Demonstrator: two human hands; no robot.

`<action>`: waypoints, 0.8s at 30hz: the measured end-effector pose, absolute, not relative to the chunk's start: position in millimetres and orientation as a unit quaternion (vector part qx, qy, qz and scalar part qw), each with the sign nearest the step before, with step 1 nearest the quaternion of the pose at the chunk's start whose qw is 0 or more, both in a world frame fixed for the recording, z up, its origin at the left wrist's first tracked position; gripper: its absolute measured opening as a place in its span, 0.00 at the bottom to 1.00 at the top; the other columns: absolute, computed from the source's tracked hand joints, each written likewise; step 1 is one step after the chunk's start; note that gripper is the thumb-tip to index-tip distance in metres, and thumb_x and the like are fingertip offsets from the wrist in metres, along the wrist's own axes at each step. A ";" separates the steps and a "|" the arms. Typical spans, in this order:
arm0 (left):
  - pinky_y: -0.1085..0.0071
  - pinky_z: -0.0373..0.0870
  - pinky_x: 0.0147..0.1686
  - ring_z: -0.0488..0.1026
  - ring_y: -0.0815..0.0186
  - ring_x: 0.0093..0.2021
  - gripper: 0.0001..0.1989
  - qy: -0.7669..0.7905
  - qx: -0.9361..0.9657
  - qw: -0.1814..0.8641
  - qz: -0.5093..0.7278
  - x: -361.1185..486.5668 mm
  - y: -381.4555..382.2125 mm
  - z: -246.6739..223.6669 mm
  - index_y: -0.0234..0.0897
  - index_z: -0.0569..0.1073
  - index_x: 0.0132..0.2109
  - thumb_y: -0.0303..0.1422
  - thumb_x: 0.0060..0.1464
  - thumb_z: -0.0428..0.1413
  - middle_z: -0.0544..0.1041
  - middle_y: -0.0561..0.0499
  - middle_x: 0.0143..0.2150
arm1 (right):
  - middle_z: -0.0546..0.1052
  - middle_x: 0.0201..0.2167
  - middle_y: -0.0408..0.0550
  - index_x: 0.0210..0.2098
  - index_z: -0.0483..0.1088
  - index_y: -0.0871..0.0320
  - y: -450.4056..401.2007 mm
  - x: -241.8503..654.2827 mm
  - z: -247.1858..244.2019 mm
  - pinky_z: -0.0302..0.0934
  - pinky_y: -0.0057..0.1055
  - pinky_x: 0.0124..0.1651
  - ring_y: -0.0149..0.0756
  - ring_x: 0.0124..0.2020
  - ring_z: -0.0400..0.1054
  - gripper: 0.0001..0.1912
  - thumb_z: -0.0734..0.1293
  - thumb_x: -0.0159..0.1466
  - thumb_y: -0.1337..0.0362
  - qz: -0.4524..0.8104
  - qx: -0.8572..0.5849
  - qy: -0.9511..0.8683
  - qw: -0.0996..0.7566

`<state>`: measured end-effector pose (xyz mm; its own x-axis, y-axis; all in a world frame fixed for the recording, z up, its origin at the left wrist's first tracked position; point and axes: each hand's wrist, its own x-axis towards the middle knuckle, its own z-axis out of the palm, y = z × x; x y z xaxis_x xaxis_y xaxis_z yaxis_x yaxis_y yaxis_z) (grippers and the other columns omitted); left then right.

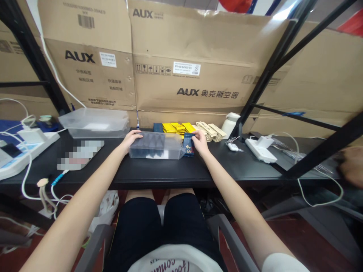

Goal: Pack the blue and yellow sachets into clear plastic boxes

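Observation:
A clear plastic box (153,146) lies on the black table, with dark packets visible through its left part. My left hand (132,137) rests closed on the box's upper left corner, its fingers pressed together at the edge. At the right end of the box, my right hand (200,142) pinches a dark blue packet (188,146) with gold characters. Behind the box are yellow packets (177,127), and to their right lie cream packets (211,131). Part of another blue packet (158,127) shows left of the yellow ones.
Stacked clear boxes (95,124) stand at the back left, near a phone-like flat object (81,155). A white bottle (231,124), a small white device (233,147) and a power strip (261,150) are on the right. Cables hang at both sides; a blurred hand (353,166) shows far right.

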<state>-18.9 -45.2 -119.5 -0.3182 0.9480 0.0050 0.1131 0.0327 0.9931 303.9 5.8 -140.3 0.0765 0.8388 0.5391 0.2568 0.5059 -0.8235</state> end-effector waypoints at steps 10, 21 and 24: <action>0.68 0.73 0.32 0.73 0.68 0.30 0.11 0.605 0.440 0.380 0.544 -18.4 -45.8 -118.9 0.33 0.74 0.48 0.29 0.57 0.59 0.76 0.51 0.35 | 0.64 0.20 0.36 0.32 0.61 0.54 9.9 312.8 -136.2 0.61 0.28 0.31 0.31 0.23 0.62 0.08 0.60 0.52 0.71 0.268 -0.431 -0.566 0.649; 0.69 0.72 0.31 0.74 0.67 0.28 0.15 0.602 0.436 0.384 0.549 -20.3 -43.6 -121.2 0.35 0.75 0.46 0.27 0.49 0.61 0.76 0.54 0.29 | 0.76 0.38 0.47 0.37 0.63 0.55 -7.9 298.2 -134.8 0.66 0.35 0.49 0.38 0.43 0.72 0.17 0.71 0.53 0.57 0.275 -0.410 -0.650 0.579; 0.67 0.72 0.32 0.75 0.66 0.28 0.13 0.603 0.436 0.383 0.547 -20.7 -43.0 -121.5 0.34 0.75 0.46 0.29 0.51 0.61 0.77 0.54 0.31 | 0.75 0.43 0.51 0.42 0.62 0.55 -11.2 298.5 -137.7 0.65 0.39 0.52 0.42 0.47 0.71 0.27 0.75 0.48 0.54 0.262 -0.436 -0.664 0.548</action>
